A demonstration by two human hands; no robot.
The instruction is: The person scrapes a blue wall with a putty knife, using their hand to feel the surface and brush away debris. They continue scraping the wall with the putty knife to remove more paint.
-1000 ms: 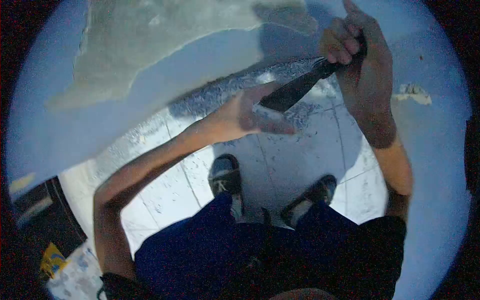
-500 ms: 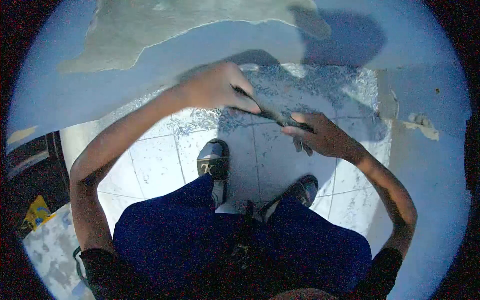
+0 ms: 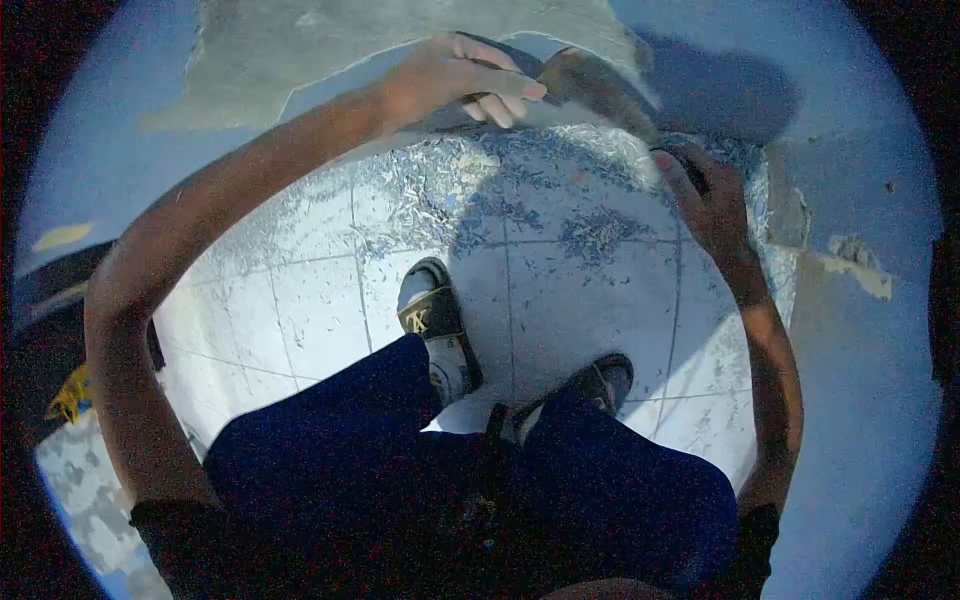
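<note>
A long dark tool (image 3: 600, 92), blurred by motion, spans the space between my hands close to the wall. My left hand (image 3: 465, 82) is closed on its left end at upper centre, fingers curled underneath and thumb pointing right. Lower and to the right, my right hand (image 3: 708, 200) is wrapped round the other end. Behind the tool, the blue-painted wall (image 3: 350, 88) has a large bare grey-beige patch (image 3: 290, 50) with a ragged edge. Part of the tool is hidden in my fingers.
Thin shavings or flakes (image 3: 600, 230) litter the white tiled floor (image 3: 560, 310) along the wall. My sandalled feet stand below. A dark object (image 3: 50, 340) and a yellow item (image 3: 72, 393) are at the left, near a grey-and-white patterned surface (image 3: 95, 490). More wall rises at right.
Both hands have moved up toward the wall with the tool, which now lies against or near the bare patch's lower edge. My right hand has also shifted right, and the hands are farther apart.
</note>
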